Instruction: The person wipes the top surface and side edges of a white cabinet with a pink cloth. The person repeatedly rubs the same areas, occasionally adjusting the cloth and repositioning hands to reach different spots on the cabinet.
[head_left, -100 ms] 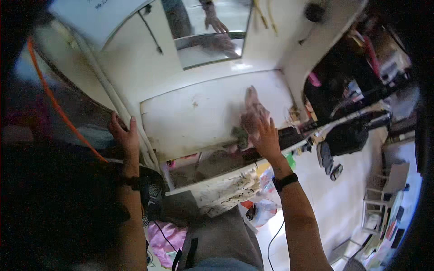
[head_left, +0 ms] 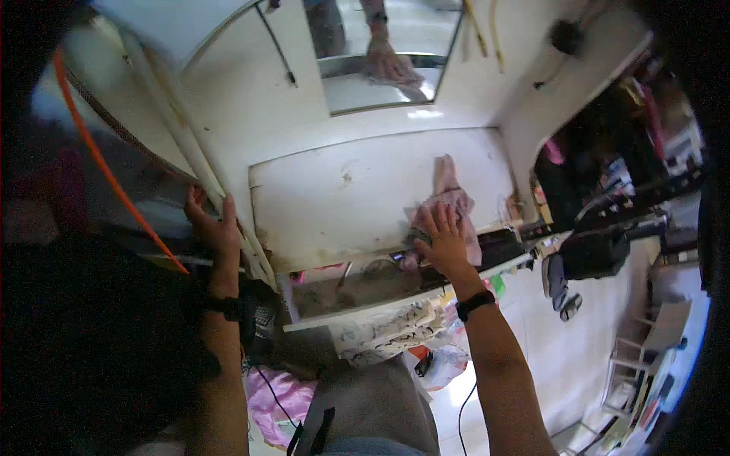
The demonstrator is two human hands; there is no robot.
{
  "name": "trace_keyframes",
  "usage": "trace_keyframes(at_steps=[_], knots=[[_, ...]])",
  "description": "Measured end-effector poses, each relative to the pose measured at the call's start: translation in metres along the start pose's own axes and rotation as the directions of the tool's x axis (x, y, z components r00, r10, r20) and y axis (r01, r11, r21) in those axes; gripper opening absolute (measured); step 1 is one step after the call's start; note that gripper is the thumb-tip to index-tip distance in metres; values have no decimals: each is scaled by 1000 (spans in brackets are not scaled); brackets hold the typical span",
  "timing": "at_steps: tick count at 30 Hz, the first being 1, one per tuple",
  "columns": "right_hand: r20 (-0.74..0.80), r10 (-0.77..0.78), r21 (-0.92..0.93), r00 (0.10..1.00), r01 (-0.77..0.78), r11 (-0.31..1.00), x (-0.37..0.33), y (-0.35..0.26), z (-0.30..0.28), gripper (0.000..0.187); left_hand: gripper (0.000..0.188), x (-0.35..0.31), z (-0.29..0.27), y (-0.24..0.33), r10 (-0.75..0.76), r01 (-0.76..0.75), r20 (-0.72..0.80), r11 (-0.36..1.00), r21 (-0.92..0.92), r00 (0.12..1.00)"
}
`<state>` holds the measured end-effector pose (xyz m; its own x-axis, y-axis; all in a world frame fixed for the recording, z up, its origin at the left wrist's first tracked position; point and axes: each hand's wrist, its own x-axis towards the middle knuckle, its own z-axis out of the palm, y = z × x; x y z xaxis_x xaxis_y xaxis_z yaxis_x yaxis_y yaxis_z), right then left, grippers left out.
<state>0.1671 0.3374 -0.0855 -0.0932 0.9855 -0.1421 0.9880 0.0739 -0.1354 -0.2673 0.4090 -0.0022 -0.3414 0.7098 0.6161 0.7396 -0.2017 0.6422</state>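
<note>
A: Since the earlier frame, we log one shift: the right hand (head_left: 447,239) now sits across the pink cloth (head_left: 455,196), with fabric showing on its right, where earlier most lies to the left and beyond. Our whole view also shifts slightly.

B: Confirmed. We proceed from the left. What do we record?

A: First, the orange cable (head_left: 112,188). Next, the left hand (head_left: 214,226) beside the white pipe (head_left: 173,129). Its thumb stands apart from its part-bent fingers. We see nothing held; we cannot tell whether it bears on the pipe.

B: Centre?

A: The white board (head_left: 342,213), stained in places, below the mirror (head_left: 342,45). Along its near edge we note an open recess (head_left: 365,285) with loose items.

B: Right?

A: The cloth, on the board's right part, its near portion overlapping the front edge. The right fingers are extended and spread flat over it, not closed around it.

B: And its orientation?

A: We read the long axis as running away from us: narrow end beyond the fingertips, toward the mirror wall; wider folds under the palm. The right hand is nearer; the left is well apart.
</note>
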Motion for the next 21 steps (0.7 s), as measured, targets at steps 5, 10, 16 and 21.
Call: trace_keyframes(at_steps=[5,10,16,21], knots=[[-108,81,-4,991,-82,997,38,1,23,85,57,24,-5,-44,-20,8,-88,991,-135,996],[-57,142,-65,988,-145,987,80,6,13,85,52,0,6,-55,-360,384,255,922,-52,898],[-172,127,-119,977,-148,982,124,9,12,80,47,-75,19,-57,49,-91,214,977,192,976],[-302,-79,-18,950,78,997,159,-42,21,74,47,-77,47,-96,-345,393,234,898,-199,909]])
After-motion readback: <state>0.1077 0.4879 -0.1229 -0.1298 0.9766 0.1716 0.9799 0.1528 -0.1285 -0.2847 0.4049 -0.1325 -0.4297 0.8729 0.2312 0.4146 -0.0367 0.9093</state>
